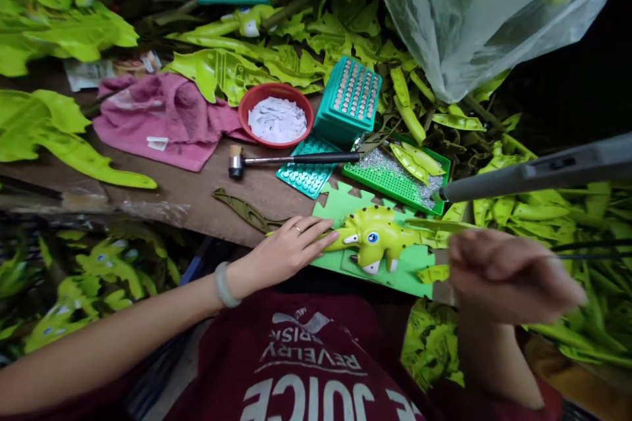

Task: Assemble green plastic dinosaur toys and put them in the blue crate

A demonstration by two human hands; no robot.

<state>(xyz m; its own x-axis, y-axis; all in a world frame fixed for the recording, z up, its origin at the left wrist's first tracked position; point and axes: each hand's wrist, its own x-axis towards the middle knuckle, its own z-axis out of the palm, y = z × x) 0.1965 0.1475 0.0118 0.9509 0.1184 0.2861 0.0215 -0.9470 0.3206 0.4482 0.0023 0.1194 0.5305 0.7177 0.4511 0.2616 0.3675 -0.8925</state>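
Observation:
A yellow-green toy dinosaur (pixel 378 237) with a blue eye lies on a green foam mat (pixel 345 204) at the table's near edge. My left hand (pixel 289 250) rests flat on the mat with fingers stretched out, its fingertips touching the dinosaur's left end. My right hand (pixel 498 273) hovers to the right of the toy, smeared by motion, so its fingers cannot be read. A grey tool (pixel 538 174) reaches in from the right, above that hand.
A small hammer (pixel 291 160) lies behind the mat. A red bowl (pixel 276 115) of white pieces, a teal tray of round parts (pixel 353 92), a green tray of small beads (pixel 395 174) and a pink cloth (pixel 162 115) sit further back. Green toy shells (pixel 54 26) are piled around; a plastic bag (pixel 474 13) hangs top right.

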